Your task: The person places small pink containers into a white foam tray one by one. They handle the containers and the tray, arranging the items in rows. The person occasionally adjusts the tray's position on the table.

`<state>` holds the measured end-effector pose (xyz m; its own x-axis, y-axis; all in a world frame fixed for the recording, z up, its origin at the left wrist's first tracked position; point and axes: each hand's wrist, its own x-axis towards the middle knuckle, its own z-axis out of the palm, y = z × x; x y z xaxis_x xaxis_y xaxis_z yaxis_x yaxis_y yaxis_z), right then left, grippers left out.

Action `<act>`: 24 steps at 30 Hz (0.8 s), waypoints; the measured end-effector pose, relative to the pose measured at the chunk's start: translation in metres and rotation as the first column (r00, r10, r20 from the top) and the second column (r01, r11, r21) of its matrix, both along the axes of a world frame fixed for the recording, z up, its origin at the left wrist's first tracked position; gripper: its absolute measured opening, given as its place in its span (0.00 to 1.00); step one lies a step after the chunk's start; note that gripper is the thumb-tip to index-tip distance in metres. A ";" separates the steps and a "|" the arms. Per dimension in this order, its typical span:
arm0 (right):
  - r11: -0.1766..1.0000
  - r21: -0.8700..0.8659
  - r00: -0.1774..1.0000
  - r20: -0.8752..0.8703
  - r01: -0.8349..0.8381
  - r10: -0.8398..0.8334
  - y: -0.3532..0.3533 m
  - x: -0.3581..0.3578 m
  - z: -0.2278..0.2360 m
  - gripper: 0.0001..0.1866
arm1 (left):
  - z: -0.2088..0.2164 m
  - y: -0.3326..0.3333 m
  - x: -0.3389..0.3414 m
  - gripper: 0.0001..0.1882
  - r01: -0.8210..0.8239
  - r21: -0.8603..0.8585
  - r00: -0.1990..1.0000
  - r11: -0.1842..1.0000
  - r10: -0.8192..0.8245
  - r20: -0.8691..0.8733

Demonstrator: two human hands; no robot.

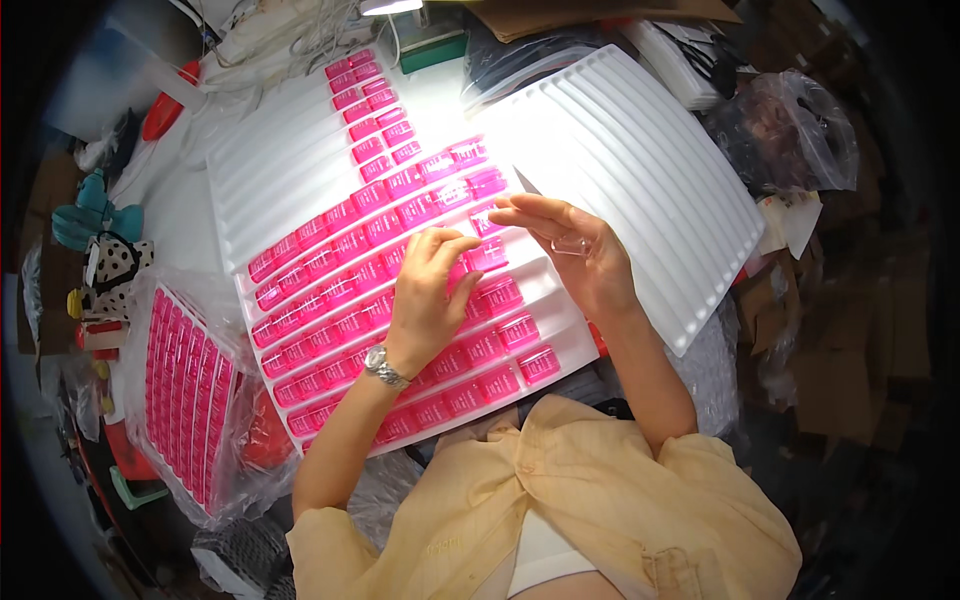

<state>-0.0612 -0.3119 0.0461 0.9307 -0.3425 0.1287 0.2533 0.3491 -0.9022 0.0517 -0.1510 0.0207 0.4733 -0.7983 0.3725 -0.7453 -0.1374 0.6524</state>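
A white ridged tray [560, 345] lies in front of me, with rows of small glossy pink pieces [385, 227] set along its ridges. Over the right part of these rows hovers my left hand [430, 290], a metal watch [383, 366] on its wrist. Its thumb and bent forefinger are apart, and I see nothing between them; whether it touches a piece is unclear. My right hand [600, 262] is beside it at the tray's right edge, fingers stretched leftward. A small clear plastic piece [570, 245] rests against its palm, held by the curled part of the hand.
Another white ridged tray [640, 170] lies at the right. Behind the rows is a further white tray [270, 170] with a column of pink pieces. A plastic-wrapped pink tray [185, 390] leans at the left. Cables, clear bags and cardboard [835, 350] surround the table.
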 end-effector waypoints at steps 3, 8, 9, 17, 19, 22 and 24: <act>0.992 -0.027 0.991 0.059 -0.120 0.122 0.008 -0.002 0.005 0.27 | 0.009 0.006 -0.006 0.20 0.106 -0.251 0.807 0.962 -0.231 -0.544; 0.967 -0.156 0.978 -0.092 -0.200 0.188 0.027 -0.010 0.009 0.24 | 0.019 0.014 -0.026 0.19 0.106 -0.397 0.563 0.912 -0.384 -0.732; 0.953 -0.295 0.995 -0.094 -0.063 0.036 0.031 -0.009 -0.002 0.25 | 0.017 0.014 -0.025 0.19 0.111 -0.403 0.516 0.908 -0.399 -0.758; 0.040 -0.969 0.503 0.092 0.245 -0.860 -0.049 -0.142 0.014 0.30 | 0.001 -0.016 0.015 0.16 0.065 0.034 0.998 0.997 -0.065 -0.004; 0.045 -0.998 0.537 -0.021 0.032 -0.843 -0.039 -0.155 0.008 0.34 | -0.007 -0.024 0.007 0.16 0.092 0.060 0.994 0.994 -0.095 0.058; -0.001 -0.979 0.552 -0.116 -0.206 -0.826 -0.014 -0.149 -0.017 0.33 | -0.012 -0.033 0.000 0.15 0.126 0.048 0.990 0.991 -0.129 0.064; -0.215 -0.975 0.583 0.148 -0.047 -0.799 -0.025 -0.145 -0.037 0.23 | -0.020 -0.035 0.005 0.16 0.197 -0.024 0.980 0.980 -0.198 -0.003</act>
